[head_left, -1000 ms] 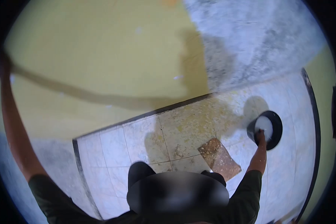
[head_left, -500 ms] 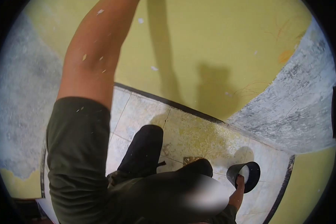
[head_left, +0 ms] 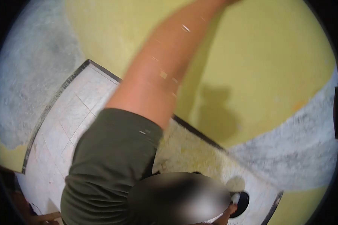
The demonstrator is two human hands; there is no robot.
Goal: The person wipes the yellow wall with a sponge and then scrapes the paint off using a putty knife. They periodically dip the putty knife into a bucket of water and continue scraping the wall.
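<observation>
My left arm, in a dark green sleeve, stretches up across the yellow wall (head_left: 266,75). My left hand (head_left: 232,1) is at the top edge of the view, mostly cut off; its fingers do not show. Small pale flakes (head_left: 163,75) appear in front of the forearm. Low on the right, my right hand (head_left: 232,209) is closed on the near rim of a black bucket (head_left: 243,204) with something whitish inside. A blurred oval patch hides part of my body and the floor beside that hand.
Light floor tiles (head_left: 60,138) are edged by a dark skirting strip (head_left: 199,132). Yellowish debris (head_left: 191,148) lies along the wall's foot. Bare grey wall patches (head_left: 37,93) show on both sides. Brown objects, hard to make out, are at the lower left corner.
My left arm has swung to the right across the wall. The view has shifted too; the bucket and right hand now sit lower, and my knees are mostly hidden.
</observation>
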